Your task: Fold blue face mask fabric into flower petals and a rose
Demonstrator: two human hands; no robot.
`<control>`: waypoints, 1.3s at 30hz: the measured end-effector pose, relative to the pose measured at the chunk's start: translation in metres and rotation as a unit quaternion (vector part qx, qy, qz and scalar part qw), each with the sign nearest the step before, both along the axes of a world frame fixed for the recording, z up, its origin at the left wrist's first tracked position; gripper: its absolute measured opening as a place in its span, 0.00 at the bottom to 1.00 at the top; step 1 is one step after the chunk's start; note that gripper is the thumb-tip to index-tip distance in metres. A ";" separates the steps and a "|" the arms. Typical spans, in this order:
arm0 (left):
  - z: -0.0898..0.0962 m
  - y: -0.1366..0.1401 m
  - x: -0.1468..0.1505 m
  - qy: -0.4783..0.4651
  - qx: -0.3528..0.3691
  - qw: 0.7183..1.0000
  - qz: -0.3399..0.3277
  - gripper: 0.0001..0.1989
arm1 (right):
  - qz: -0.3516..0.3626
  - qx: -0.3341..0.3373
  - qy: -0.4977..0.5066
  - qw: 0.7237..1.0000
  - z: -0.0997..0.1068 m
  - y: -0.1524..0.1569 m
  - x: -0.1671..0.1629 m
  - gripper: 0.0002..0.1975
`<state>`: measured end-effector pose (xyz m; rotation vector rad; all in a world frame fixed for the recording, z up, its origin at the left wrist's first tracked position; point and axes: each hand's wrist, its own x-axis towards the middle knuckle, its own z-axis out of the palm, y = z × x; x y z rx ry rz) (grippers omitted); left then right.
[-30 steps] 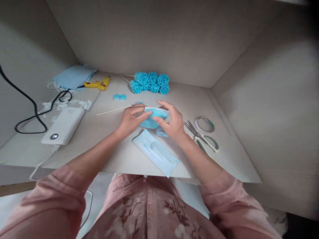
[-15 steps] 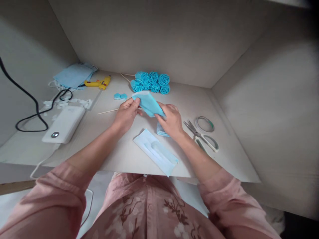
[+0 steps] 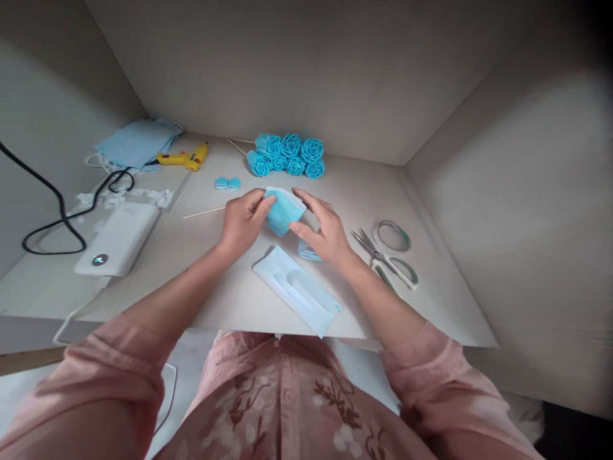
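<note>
My left hand (image 3: 246,220) pinches the left side of a blue face-mask fabric piece (image 3: 282,212), thumb on top. At the opposite side, my right hand (image 3: 323,227) has its thumb against the lower edge and its fingers at the upper right corner, the fabric between them. The piece is held above the table and looks doubled over, its pale side showing along the top. A thin wooden stick (image 3: 204,213) runs behind my left hand, where its end is hidden. Below lies a flat pale blue mask piece (image 3: 297,291). A folded blue piece (image 3: 309,250) is partly covered by my right hand.
Blue fabric roses (image 3: 292,153) on sticks lie at the back. A small blue piece (image 3: 227,184), yellow glue gun (image 3: 184,158), stacked masks (image 3: 136,144) and white power bank (image 3: 119,239) are leftward. Scissors (image 3: 383,259) and a tape roll (image 3: 391,236) lie right.
The fabric piece has gone from a long strip slanting right to a shorter, doubled-over shape. My right hand has shifted its grip, its fingers now reaching the upper corner.
</note>
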<state>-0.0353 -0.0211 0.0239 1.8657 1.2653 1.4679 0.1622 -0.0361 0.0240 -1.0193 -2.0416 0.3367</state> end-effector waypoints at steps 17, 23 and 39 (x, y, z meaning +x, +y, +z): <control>-0.002 0.000 0.004 -0.017 -0.057 0.995 -0.076 0.13 | -0.063 0.015 0.175 0.982 0.010 -0.001 0.003 0.11; 0.001 0.000 0.005 -0.033 -0.093 0.992 -0.084 0.15 | -0.054 -0.067 0.214 0.973 0.005 0.004 0.005 0.12; -0.004 0.003 0.002 0.014 -0.070 0.997 -0.040 0.13 | -0.129 -0.071 0.234 0.961 0.005 0.008 0.007 0.12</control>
